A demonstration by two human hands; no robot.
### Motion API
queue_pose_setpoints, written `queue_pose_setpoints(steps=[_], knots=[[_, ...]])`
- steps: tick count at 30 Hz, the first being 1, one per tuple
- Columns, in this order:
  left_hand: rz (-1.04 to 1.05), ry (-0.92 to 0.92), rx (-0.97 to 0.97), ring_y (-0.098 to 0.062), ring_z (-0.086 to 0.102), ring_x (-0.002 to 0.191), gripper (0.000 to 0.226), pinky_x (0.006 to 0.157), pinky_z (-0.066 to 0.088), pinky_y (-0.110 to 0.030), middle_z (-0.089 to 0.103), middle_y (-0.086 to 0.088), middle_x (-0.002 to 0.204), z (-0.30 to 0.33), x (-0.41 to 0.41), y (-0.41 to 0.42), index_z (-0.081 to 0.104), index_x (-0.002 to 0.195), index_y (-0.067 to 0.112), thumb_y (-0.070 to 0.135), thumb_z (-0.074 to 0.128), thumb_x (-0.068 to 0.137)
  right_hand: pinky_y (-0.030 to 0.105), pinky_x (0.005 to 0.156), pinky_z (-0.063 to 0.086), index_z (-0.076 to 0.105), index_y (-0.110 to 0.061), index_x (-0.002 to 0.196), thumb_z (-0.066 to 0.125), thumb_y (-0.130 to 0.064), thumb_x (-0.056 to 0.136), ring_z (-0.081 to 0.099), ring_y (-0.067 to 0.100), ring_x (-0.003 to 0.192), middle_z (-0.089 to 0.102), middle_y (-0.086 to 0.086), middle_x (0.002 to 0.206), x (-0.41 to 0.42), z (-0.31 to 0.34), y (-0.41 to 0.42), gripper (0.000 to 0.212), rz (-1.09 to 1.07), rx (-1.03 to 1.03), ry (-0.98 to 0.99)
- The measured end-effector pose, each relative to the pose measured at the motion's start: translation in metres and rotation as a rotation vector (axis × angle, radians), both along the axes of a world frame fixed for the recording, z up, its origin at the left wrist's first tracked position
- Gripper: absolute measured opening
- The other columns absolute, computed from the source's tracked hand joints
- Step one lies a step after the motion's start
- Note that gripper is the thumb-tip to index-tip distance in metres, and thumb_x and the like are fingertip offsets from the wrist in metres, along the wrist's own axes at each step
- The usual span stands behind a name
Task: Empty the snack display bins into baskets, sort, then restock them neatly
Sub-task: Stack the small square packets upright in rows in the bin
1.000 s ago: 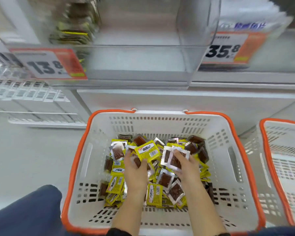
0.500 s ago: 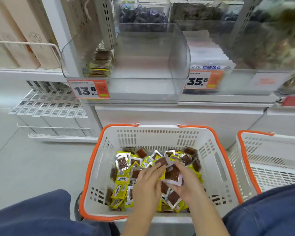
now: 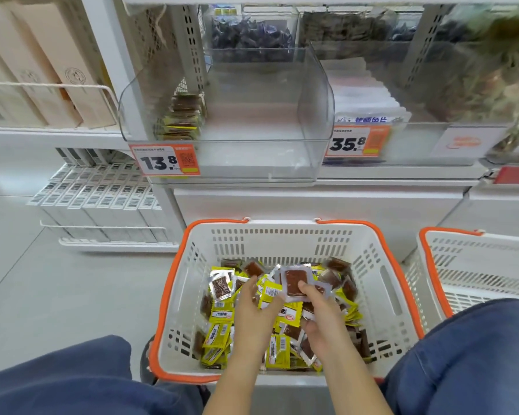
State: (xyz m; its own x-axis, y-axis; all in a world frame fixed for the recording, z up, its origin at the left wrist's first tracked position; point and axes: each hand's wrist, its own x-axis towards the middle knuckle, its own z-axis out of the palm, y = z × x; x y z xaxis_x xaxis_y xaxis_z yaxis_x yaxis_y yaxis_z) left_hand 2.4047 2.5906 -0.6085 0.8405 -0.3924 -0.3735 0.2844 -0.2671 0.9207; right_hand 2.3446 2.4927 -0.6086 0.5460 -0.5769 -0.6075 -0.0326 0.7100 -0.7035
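A white basket with an orange rim (image 3: 282, 238) stands on the floor between my knees, holding several yellow and clear snack packets (image 3: 219, 336). My right hand (image 3: 318, 319) grips a small stack of clear packets (image 3: 295, 283) with brown snack showing, thumb on top. My left hand (image 3: 253, 310) reaches into the pile with fingers spread, touching the yellow packets. Above, a clear display bin (image 3: 252, 151) sits on the shelf with a short row of packets (image 3: 182, 118) stacked at its left side.
A second white and orange basket (image 3: 474, 259) stands to the right. Price tags 13.8 (image 3: 165, 161) and 35.8 (image 3: 357, 142) hang on the bin fronts. White boxes (image 3: 102, 199) fill a low rack at left. More snack bins (image 3: 252, 34) line the upper shelf.
The view has tilted upward, bringing the shelf and bin into sight. My right hand has gathered packets into a stack and lifted it slightly; my left hand has shifted across the pile.
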Motion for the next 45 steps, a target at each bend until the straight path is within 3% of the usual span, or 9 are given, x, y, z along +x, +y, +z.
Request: queue_pose_setpoints(steps=[3, 8, 11, 17, 21, 24, 32, 42, 45], knots=[[0.052, 0.274, -0.064, -0.018, 0.058, 0.11, 0.057, 0.072, 0.055, -0.026, 0.05, -0.001, 0.131, -0.002, 0.005, 0.004, 0.053, 0.132, 0.011, 0.029, 0.075, 0.083, 0.037, 0.079, 0.044, 0.06, -0.011, 0.119, 0.067, -0.016, 0.088, 0.059, 0.022, 0.107, 0.067, 0.008, 0.109, 0.002, -0.005, 0.003, 0.032, -0.053, -0.008, 0.0], [0.429, 0.068, -0.213, -0.017, 0.062, 0.083, 0.015, 0.068, 0.05, -0.024, 0.068, 0.0, 0.086, 0.009, 0.015, 0.013, 0.066, 0.101, 0.013, 0.015, 0.07, 0.087, 0.05, 0.1, 0.044, 0.046, -0.016, 0.138, 0.071, -0.017, 0.085, 0.054, 0.028, 0.121, 0.058, 0.009, 0.13, -0.001, -0.008, 0.003, 0.059, -0.06, -0.044, -0.003], [0.251, -0.12, -0.274, -0.013, 0.066, 0.09, 0.014, 0.072, 0.051, -0.018, 0.072, 0.002, 0.091, 0.021, 0.013, 0.012, 0.068, 0.092, 0.015, 0.002, 0.066, 0.087, 0.054, 0.104, 0.041, 0.054, -0.017, 0.13, 0.072, -0.019, 0.083, 0.056, 0.03, 0.119, 0.062, 0.009, 0.125, -0.001, -0.007, 0.007, 0.05, 0.013, -0.066, -0.001], [0.052, -0.25, -0.174, 0.0, 0.063, 0.084, 0.011, 0.072, 0.05, -0.014, 0.068, 0.003, 0.089, 0.023, -0.01, 0.003, 0.067, 0.091, 0.018, 0.008, 0.062, 0.092, 0.035, 0.074, 0.048, 0.067, -0.013, 0.106, 0.063, -0.014, 0.089, 0.066, 0.025, 0.101, 0.07, 0.007, 0.094, -0.005, 0.004, 0.012, 0.019, 0.106, -0.11, -0.088], [0.076, 0.084, -0.185, -0.01, 0.057, 0.115, 0.038, 0.09, 0.043, -0.02, 0.057, 0.008, 0.127, 0.012, 0.008, 0.01, 0.055, 0.126, 0.02, 0.015, 0.067, 0.09, 0.042, 0.088, 0.048, 0.056, -0.012, 0.122, 0.067, -0.025, 0.085, 0.056, 0.022, 0.116, 0.063, 0.0, 0.114, -0.005, 0.011, 0.016, 0.04, 0.126, -0.082, -0.081], [-0.017, 0.398, -0.36, -0.021, 0.07, 0.097, 0.028, 0.102, 0.045, -0.042, 0.07, -0.011, 0.115, 0.014, 0.015, 0.017, 0.062, 0.122, 0.002, 0.008, 0.054, 0.096, 0.05, 0.101, 0.044, 0.071, -0.021, 0.109, 0.053, -0.033, 0.096, 0.056, 0.018, 0.115, 0.067, -0.006, 0.112, -0.005, 0.014, 0.018, 0.025, 0.191, -0.078, -0.088], [-0.051, 0.371, -0.333, -0.025, 0.068, 0.075, 0.026, 0.08, 0.051, -0.033, 0.071, -0.013, 0.098, 0.009, 0.018, 0.023, 0.066, 0.114, 0.005, 0.018, 0.062, 0.092, 0.044, 0.096, 0.036, 0.065, -0.029, 0.114, 0.069, -0.025, 0.087, 0.053, 0.014, 0.116, 0.063, -0.009, 0.119, -0.006, 0.019, 0.023, 0.028, 0.255, -0.221, -0.006], [0.317, 0.52, -0.391, -0.027, 0.063, 0.085, 0.009, 0.072, 0.052, -0.033, 0.069, -0.01, 0.096, 0.006, 0.03, 0.031, 0.066, 0.1, 0.009, 0.01, 0.058, 0.094, 0.042, 0.09, 0.041, 0.069, -0.019, 0.109, 0.064, -0.016, 0.089, 0.053, 0.015, 0.115, 0.064, -0.004, 0.119, -0.01, 0.018, 0.011, 0.02, 0.138, -0.111, -0.061], [0.362, 0.441, -0.309, -0.028, 0.062, 0.096, 0.015, 0.066, 0.05, -0.03, 0.067, -0.011, 0.103, 0.0, 0.035, 0.034, 0.065, 0.106, 0.011, 0.01, 0.058, 0.094, 0.048, 0.102, 0.038, 0.066, -0.019, 0.117, 0.066, -0.019, 0.088, 0.046, 0.018, 0.126, 0.058, -0.003, 0.13, -0.011, 0.018, 0.009, 0.029, 0.122, -0.079, -0.073]])
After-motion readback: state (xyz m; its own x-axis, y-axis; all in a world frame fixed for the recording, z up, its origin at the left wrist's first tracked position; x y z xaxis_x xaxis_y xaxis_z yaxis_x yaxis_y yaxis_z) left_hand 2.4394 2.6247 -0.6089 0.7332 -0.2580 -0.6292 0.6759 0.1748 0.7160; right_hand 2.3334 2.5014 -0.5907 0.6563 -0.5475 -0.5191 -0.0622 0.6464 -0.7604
